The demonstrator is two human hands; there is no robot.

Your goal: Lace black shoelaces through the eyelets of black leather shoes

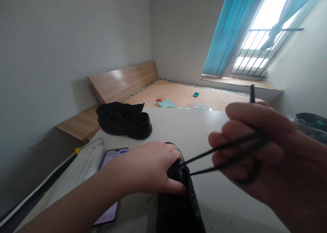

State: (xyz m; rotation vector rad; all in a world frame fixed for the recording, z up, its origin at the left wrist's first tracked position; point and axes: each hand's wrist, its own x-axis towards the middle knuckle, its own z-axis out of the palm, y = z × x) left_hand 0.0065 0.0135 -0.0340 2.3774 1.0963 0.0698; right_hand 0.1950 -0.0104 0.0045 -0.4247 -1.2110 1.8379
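Observation:
My left hand (150, 168) grips the top of a black leather shoe (178, 209), which lies near the front of a white table (194, 124). Black shoelaces (224, 153) run from the shoe's eyelets to my right hand (252, 148), which pinches them between its fingers. A loop of lace hangs below my right hand, and one lace end sticks up above it. A second black shoe (125, 122) lies farther back on the table, with its laces and opening hard to make out.
A smartphone (109, 158) lies partly under my left forearm, beside a white packet (79, 165). Beyond the table are a low wooden platform (122, 83) and scattered items on the floor (166, 103). A clear bag (304, 124) sits at the right.

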